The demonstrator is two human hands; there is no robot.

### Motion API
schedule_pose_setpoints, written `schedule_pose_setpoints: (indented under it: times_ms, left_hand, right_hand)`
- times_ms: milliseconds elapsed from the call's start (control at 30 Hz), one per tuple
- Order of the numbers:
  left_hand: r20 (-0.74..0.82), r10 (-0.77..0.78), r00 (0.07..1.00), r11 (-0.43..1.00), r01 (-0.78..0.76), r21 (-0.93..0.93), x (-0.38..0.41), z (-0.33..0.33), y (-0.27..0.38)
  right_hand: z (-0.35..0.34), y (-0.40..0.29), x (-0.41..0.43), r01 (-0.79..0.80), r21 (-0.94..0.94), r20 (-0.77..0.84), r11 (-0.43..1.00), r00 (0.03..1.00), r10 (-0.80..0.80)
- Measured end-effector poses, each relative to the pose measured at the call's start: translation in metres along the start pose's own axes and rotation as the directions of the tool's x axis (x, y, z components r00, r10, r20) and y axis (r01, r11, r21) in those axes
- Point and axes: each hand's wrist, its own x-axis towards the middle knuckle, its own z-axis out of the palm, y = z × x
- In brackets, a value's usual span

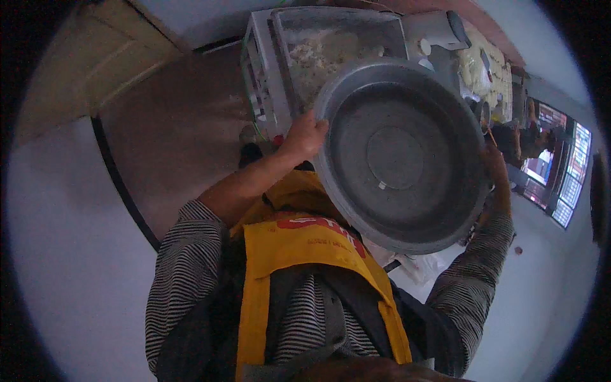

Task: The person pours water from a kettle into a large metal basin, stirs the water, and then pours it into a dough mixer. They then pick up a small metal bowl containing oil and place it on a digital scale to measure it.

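A large round grey basin point(401, 157) is held up in front of my chest, its hollow facing me. My left hand point(308, 136) grips the rim on the left side, thumb on top. On the opposite side my right hand point(494, 164) holds the rim, its fingers mostly hidden behind the basin. Inside, the basin shows only a small pale fleck point(382, 185) on its bottom. Behind the basin, partly covered by it, stands a wide clear-walled container point(401, 31) with a pale, crumbly mass point(320, 52) in it.
A white slatted stand point(260, 76) supports the container's left side. To the right, a counter carries a grey appliance point(439, 31) and plastic-wrapped pale goods point(475, 71). Another person point(522, 141) is near the barred window point(568, 176). A plastic bag point(420, 267) lies below the basin.
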Motion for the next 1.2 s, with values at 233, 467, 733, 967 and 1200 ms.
schedule_pose_setpoints:
  times_ms: [233,467,733,967,1200]
  left_hand:
    - [0.077,0.294,0.953,0.944,-0.302,0.132,0.032,0.027,0.066]
    - [0.329,0.207,0.921,0.977,-0.211,-0.024,0.035,0.118,0.118]
    - [0.502,-0.308,0.808,0.78,-0.087,0.62,-0.046,0.199,-0.055]
    - [0.437,-0.423,0.794,0.278,-0.345,0.896,-0.073,0.188,-0.176]
    - [0.355,-0.608,0.71,0.102,-0.374,0.922,-0.084,0.16,-0.249]
  right_hand:
    - [0.111,0.107,-0.126,-0.436,0.579,0.216,0.689,0.897,0.387]
    - [0.309,0.173,-0.298,-0.32,0.946,0.247,0.045,0.806,0.538]
    - [0.599,0.168,-0.474,0.014,0.892,0.371,-0.452,0.55,0.749]
    - [0.717,0.154,-0.564,0.18,0.749,0.597,-0.638,0.234,0.767]
    - [0.777,0.179,-0.587,0.308,0.623,0.78,-0.719,-0.178,0.599]
